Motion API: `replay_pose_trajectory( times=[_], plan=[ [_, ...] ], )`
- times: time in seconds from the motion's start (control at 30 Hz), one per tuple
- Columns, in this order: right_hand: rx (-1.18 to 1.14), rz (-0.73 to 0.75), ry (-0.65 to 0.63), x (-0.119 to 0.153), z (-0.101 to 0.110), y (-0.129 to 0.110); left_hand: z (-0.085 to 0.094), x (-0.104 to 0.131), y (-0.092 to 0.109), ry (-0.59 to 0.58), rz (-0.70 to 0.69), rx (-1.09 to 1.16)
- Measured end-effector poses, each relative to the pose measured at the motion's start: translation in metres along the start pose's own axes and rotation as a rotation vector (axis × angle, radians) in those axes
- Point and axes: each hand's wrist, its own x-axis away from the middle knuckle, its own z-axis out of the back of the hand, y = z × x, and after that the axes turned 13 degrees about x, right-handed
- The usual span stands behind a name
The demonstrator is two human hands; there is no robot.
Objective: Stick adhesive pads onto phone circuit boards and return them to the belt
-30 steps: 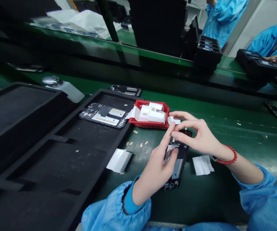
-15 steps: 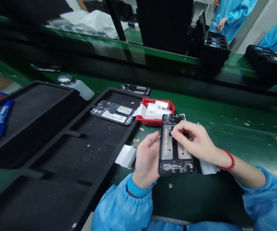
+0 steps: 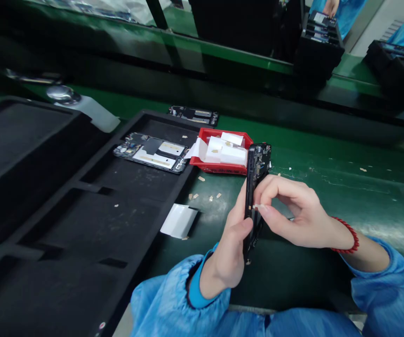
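Note:
My left hand point(image 3: 230, 248) grips a phone frame point(image 3: 257, 164), which stands tilted nearly edge-on, its inner side with circuit parts facing right. My right hand point(image 3: 293, 210) is at that inner side, thumb and index finger pinched on a small pale piece point(image 3: 257, 206) touching the frame's edge. Behind the phone frame is a red bin point(image 3: 219, 167) holding white paper pieces. A second phone frame point(image 3: 153, 153) lies on the black foam tray point(image 3: 125, 220), and a third one point(image 3: 195, 116) lies beyond the tray.
White paper point(image 3: 179, 221) and small tan scraps point(image 3: 211, 198) lie on the green table point(image 3: 335, 182). A container with a metal cap point(image 3: 63, 93) stands at the left rear. Across the divider, a person's hand point(image 3: 331, 7) is at a black box point(image 3: 319, 51) of phones.
The phone frame has turned from face-up to nearly edge-on. My right hand has shifted slightly right and down, and a pale piece now shows at its fingertips. The view has shifted.

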Motion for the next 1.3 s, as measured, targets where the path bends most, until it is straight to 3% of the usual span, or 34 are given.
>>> replay_pose_trajectory(
  times=[0.17, 0.67, 0.87, 1.17, 1.3],
  plan=[
    [0.023, 0.077, -0.007, -0.001, -0.001, 0.003, 0.000, -0.001, 0.002, 0.008, 0.000, -0.099],
    [0.016, 0.093, 0.001, -0.003, -0.003, 0.003, -0.002, 0.002, 0.005, -0.008, -0.001, -0.119],
    [0.051, 0.088, 0.010, -0.003, -0.003, 0.002, -0.005, 0.003, 0.006, 0.085, 0.063, -0.115],
    [0.086, 0.106, 0.034, -0.002, -0.005, 0.000, -0.007, 0.005, 0.004, 0.135, 0.045, -0.019],
    [0.142, 0.091, 0.038, 0.000, -0.005, -0.002, -0.013, 0.005, 0.006, 0.211, 0.050, -0.002]
  ],
)
